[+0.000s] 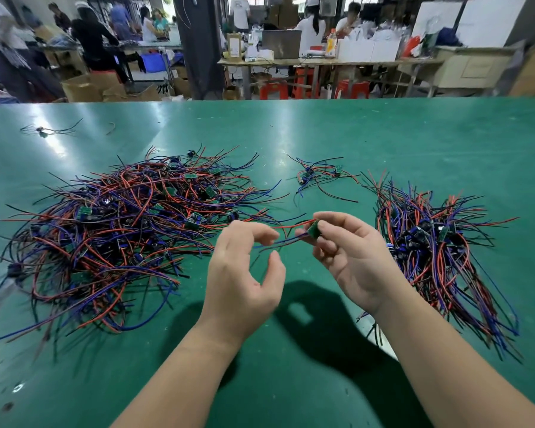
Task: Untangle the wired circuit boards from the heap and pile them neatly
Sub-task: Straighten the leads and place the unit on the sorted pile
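Right hand (349,257) pinches a small green circuit board (314,231) just right of the tangled heap (115,230); its wires (286,241) trail toward the heap. Left hand (244,267): fingers loosely curled, grasping nothing.

Bright overhead light streaks white glare across the far half of the glossy green table mat (414,134); a soft dark shadow (328,329) sits near-centre. At its left edge the tangled heap of red, blue and black wires (121,236) smears; beyond its bowed far edge, everything blurs.
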Available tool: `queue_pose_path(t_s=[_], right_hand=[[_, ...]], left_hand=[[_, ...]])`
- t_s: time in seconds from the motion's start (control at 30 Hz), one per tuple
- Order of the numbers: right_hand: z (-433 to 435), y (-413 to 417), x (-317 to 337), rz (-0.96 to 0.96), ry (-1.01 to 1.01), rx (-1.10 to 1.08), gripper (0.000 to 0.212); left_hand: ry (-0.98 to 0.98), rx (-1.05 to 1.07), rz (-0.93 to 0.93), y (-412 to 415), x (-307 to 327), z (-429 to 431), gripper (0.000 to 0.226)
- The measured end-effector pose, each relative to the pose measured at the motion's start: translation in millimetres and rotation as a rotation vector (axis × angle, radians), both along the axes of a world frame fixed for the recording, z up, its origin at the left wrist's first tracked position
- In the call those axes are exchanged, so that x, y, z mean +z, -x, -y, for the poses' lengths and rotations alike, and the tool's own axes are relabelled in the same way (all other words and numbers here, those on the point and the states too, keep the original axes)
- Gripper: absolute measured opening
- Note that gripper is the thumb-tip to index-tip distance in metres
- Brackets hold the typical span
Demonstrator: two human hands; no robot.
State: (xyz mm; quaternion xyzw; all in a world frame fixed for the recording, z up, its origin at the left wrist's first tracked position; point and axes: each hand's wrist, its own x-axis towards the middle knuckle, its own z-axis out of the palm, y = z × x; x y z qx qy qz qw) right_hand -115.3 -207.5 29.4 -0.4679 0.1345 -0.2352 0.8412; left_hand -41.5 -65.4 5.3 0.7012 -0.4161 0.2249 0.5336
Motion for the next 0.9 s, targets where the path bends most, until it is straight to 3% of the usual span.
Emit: queue_pose_path(t_s=[0.07,0.2,0.37,0.5,0.63,0.7,0.8,0.9], right_hand=[[1.0,-0.3,-0.5,0.008,-0.026,0.003,0.010],[0.5,-0.5,-3.6,-0.019,0.004,0.028,0.011],[-1.1,-1.3,-6.4,-0.046,0.055,0.075,0.009],[-2.2,-0.9,-6.3,-0.071,0.096,0.139,0.020],[-4.5,-0.7,-10.3,-0.214,0.248,0.146,0.014],[-6.5,-1.8,-13.2,-0.278,0.359,0.133,0.001],[-8.0,-2.8,-16.8,-0.326,0.447,0.143,0.008],[-9.1,-2.0,-16.2,-0.296,0.419,0.186,0.001]], left_hand=[[-0.103,-0.032,-0.016,-1.3,-0.3,0.5,0.015],[-0.247,-0.057,-0.060,1.8,-3.3,2.6,0.030],[-0.187,-0.072,-0.140,-1.1,-4.9,4.4,0.026],[-0.143,-0.066,-0.202,0.8,-4.6,5.0,0.025],[-0.133,-0.092,-0.361,2.8,-6.0,6.5,0.037],[-0.190,-0.088,-0.339,3.3,-7.3,6.4,0.040],[-0.280,-0.065,-0.255,3.4,-7.5,5.2,0.036],[-0.357,-0.075,-0.268,3.9,-8.1,4.4,0.058]])
